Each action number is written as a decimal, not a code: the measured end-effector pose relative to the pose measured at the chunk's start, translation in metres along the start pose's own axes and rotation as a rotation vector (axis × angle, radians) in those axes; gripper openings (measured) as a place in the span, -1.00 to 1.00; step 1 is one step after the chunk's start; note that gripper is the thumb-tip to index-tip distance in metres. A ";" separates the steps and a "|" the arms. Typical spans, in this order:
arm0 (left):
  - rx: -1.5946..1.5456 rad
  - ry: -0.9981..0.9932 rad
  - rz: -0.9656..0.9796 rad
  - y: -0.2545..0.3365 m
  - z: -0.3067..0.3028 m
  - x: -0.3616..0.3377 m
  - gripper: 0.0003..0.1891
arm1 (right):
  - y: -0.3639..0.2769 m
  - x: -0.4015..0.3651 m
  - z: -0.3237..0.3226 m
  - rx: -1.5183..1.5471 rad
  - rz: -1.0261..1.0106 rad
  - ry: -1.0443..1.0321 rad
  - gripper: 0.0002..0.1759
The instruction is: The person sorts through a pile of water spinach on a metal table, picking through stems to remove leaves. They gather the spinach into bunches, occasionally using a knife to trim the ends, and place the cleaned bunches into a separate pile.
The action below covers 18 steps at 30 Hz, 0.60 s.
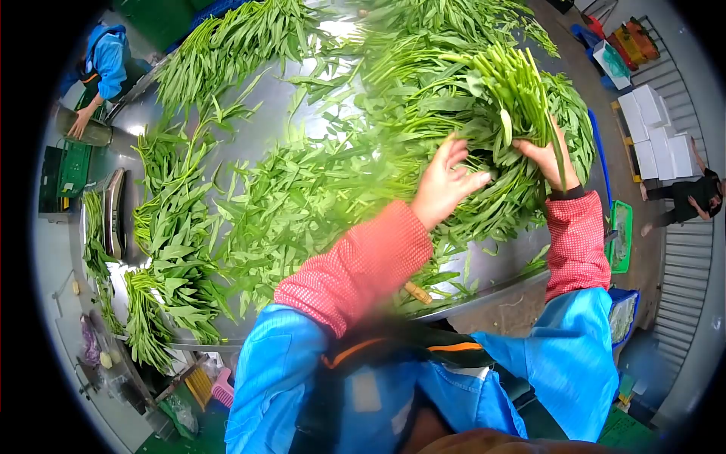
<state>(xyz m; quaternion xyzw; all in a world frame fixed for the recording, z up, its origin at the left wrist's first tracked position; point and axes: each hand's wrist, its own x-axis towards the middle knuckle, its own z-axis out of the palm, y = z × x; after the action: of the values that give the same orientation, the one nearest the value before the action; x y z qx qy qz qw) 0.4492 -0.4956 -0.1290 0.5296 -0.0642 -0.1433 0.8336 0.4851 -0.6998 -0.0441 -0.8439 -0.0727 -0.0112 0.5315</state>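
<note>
My right hand (546, 157) is closed around a bunch of water spinach (518, 94), its cut stems pointing up and away from me. Just left of that bunch, my left hand (445, 185) has its fingers apart and holds nothing. Its fingertips are close to the leafy pile (491, 197) beneath both hands. Loose water spinach leaves (280, 204) spread over the metal table (253, 144). Near the front edge, a yellow-brown handle-like piece (417, 293) lies partly under leaves.
More stems are heaped at the far side (242, 38) and along the left (178, 265). A co-worker in a blue sleeve (112, 68) is at the far left. On the right are white boxes (652, 129), a green crate (621, 236) and another person (692, 198).
</note>
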 end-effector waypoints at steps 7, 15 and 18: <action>0.266 0.120 0.078 -0.013 0.008 0.033 -0.16 | 0.000 -0.009 -0.002 0.020 -0.136 0.048 -0.23; 0.154 0.270 -0.100 -0.059 -0.017 0.069 -0.64 | -0.084 -0.039 -0.079 -0.182 -0.207 0.425 -0.57; -0.087 0.132 -0.226 -0.029 -0.023 0.047 -0.48 | -0.121 -0.055 -0.085 -0.399 -0.350 0.532 -0.56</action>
<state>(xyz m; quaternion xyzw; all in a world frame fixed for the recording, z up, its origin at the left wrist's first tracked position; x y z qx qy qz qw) 0.4945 -0.5021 -0.1672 0.5049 0.0571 -0.2038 0.8368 0.4198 -0.7306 0.0961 -0.8732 -0.0717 -0.3346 0.3471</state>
